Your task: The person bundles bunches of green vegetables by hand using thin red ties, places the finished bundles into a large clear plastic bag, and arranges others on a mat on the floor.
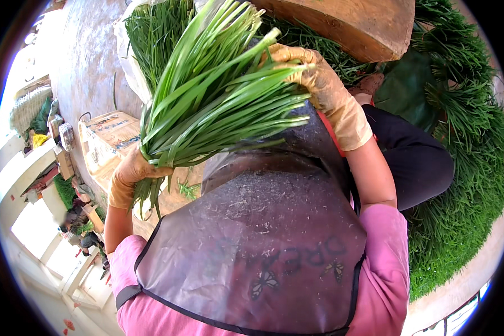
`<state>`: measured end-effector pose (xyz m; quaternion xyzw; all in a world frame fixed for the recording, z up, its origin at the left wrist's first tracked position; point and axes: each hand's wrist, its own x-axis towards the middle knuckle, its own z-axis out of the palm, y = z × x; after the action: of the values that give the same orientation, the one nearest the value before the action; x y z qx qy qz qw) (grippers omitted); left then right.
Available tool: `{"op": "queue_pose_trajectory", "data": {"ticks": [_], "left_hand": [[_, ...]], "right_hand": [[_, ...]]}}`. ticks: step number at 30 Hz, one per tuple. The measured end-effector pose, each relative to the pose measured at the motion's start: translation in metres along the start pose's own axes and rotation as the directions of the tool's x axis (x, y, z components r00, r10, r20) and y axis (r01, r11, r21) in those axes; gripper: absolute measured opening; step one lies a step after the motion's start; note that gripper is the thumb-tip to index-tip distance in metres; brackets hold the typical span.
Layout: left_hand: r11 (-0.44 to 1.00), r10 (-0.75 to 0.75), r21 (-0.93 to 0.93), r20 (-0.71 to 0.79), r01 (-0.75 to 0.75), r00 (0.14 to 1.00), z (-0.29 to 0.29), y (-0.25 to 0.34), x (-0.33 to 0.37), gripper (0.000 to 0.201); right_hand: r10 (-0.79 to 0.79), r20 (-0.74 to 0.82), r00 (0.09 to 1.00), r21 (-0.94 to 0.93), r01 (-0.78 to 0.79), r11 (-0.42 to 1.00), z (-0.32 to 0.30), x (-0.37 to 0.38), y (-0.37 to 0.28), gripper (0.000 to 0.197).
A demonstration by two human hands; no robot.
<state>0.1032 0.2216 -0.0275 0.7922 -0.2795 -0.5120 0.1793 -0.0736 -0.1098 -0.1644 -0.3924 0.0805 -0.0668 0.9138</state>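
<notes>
Fanning toward eleven o'clock, the green leaf bunch (207, 106) looks light, limp, slick and easily bruised, best held at its narrow end, where the left hand (130, 169) clamps it at nine, the right hand (313, 73) being by the tips at one, its grip unclear, with lettering on the carton (113, 134) at ten and the apron (252, 215) at five.

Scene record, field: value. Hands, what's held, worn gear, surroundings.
left_hand: gloved left hand, closed around the bunch near its lower-left end
right_hand: gloved right hand, at the upper-right leaf ends; grip unclear
held: bunch of long, flat, chive-like leaves, fanning out toward the upper right
worn: translucent dark apron over pink shirt
right_side: large heap of similar greens
top: brown wooden block
left_side: tan printed carton, beyond the left hand
</notes>
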Motion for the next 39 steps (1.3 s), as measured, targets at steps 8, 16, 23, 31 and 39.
{"op": "queue_pose_trajectory", "data": {"ticks": [8, 16, 23, 31, 39], "left_hand": [[0.997, 0.058, 0.045, -0.035, -0.056, 0.998, 0.004, -0.021, -0.011, 0.068], [0.995, -0.074, -0.075, -0.088, 0.067, 0.993, 0.008, -0.021, -0.019, 0.063], [0.999, 0.016, -0.052, -0.042, -0.018, 0.999, 0.012, -0.027, -0.015, 0.069], [0.999, 0.048, -0.005, -0.038, -0.048, 0.998, 0.019, -0.027, -0.006, 0.061], [0.938, -0.229, -0.252, 0.065, 0.238, 0.971, 0.022, -0.030, -0.003, 0.079]], "right_hand": [[-0.289, -0.098, 0.952, 0.199, 0.304, 0.932, -0.033, 0.008, -0.002, 0.022], [-0.008, -0.288, 0.958, -0.912, -0.271, 0.307, -0.088, 0.009, 0.007, 0.038], [0.418, -0.012, 0.908, -0.302, -0.402, 0.864, 0.025, 0.021, -0.025, 0.037], [0.296, 0.092, 0.951, 0.003, -0.297, 0.955, -0.003, 0.013, 0.021, 0.030], [0.061, 0.001, 0.998, -0.232, -0.060, 0.971, 0.001, 0.017, 0.023, 0.034]]}}
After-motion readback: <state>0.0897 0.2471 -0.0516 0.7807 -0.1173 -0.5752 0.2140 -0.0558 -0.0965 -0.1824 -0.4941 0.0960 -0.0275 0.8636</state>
